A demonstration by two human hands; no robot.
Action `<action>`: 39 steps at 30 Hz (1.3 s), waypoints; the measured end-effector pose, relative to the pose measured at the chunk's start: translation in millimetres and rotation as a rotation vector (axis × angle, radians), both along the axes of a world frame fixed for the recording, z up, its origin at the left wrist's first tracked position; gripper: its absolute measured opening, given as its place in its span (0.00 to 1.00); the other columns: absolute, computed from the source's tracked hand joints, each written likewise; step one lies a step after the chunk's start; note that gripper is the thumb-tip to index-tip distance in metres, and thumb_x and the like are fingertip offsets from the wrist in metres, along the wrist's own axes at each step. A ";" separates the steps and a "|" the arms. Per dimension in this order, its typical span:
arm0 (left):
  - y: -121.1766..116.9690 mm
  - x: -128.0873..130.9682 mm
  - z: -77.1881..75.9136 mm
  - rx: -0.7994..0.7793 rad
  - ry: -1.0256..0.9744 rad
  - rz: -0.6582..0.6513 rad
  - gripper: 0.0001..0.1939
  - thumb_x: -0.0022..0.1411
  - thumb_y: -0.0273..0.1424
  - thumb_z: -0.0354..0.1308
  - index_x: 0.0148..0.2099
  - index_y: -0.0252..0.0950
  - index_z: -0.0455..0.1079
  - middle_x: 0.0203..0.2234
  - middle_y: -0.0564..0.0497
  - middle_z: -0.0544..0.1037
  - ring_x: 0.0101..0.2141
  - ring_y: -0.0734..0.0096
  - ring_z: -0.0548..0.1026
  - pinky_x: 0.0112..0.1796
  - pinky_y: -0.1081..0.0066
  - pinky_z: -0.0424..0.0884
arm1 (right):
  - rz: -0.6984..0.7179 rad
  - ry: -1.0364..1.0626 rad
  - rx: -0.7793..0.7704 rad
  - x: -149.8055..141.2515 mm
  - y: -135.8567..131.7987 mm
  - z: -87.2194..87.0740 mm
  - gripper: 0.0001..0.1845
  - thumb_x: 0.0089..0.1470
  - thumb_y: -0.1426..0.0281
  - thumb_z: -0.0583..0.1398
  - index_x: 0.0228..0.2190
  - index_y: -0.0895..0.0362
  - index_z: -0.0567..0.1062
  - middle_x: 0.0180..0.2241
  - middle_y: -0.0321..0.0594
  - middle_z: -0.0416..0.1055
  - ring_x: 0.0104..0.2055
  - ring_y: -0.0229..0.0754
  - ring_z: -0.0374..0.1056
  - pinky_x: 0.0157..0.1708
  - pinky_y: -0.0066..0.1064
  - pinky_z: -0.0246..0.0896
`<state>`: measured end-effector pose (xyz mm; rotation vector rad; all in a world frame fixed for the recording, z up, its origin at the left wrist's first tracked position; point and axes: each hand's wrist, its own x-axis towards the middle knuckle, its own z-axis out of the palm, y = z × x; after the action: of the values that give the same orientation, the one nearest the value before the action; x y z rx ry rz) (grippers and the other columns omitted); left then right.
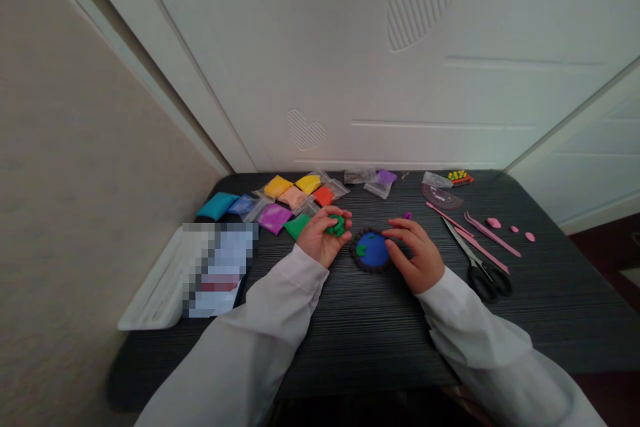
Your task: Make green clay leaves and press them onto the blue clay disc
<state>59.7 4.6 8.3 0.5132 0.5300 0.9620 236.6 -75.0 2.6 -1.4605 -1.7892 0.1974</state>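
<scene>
My left hand (pixel 325 233) is closed around a small lump of green modelling clay (pixel 336 225), held above the table left of a clay pond. That pond is a round blue clay disc (pixel 374 252) with a beaded dark rim and small green pieces on top. At its right edge, my right hand (pixel 414 253) has its fingers apart and slightly curved, with nothing seen between them. Whether its fingertips touch the rim I cannot tell. A tiny purple clay piece (pixel 407 216) lies just behind the right hand.
Bags of coloured clay, including a magenta one (pixel 275 218), lie at the back left. Black-handled scissors (pixel 487 279), pink tools (pixel 493 235) and pink clay bits (pixel 493 223) lie to the right. A white tray (pixel 155 287) stands left; a white panel (pixel 320 80) rises behind the dark table (pixel 350 340).
</scene>
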 end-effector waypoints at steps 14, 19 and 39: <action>5.3 0.3 -6.7 0.008 0.087 0.111 0.20 0.38 0.12 0.48 0.35 0.34 0.64 0.27 0.52 0.74 0.33 0.76 0.74 0.35 0.78 0.69 | -0.034 -0.011 -0.014 3.9 1.8 -7.2 0.11 0.48 0.70 0.54 0.35 0.57 0.72 0.41 0.46 0.66 0.46 0.43 0.61 0.47 0.39 0.57; 5.2 -1.4 -4.1 0.037 0.161 0.082 0.15 0.42 0.16 0.52 0.35 0.33 0.64 0.25 0.51 0.75 0.25 0.77 0.74 0.26 0.80 0.70 | -0.031 -0.004 -0.012 3.9 2.6 -7.0 0.11 0.49 0.70 0.54 0.35 0.57 0.72 0.41 0.45 0.66 0.46 0.43 0.61 0.47 0.38 0.57; 5.7 2.1 -9.3 0.120 0.180 0.087 0.14 0.37 0.17 0.49 0.30 0.34 0.65 0.19 0.53 0.70 0.19 0.79 0.66 0.18 0.80 0.57 | -0.146 -0.301 -0.172 -1.7 5.2 -16.8 0.20 0.49 0.63 0.53 0.44 0.57 0.67 0.44 0.47 0.66 0.45 0.51 0.60 0.41 0.45 0.55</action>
<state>61.8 10.3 -0.9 0.6940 0.6634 1.0411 234.9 -69.9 -14.2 -1.8153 -1.9285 0.0596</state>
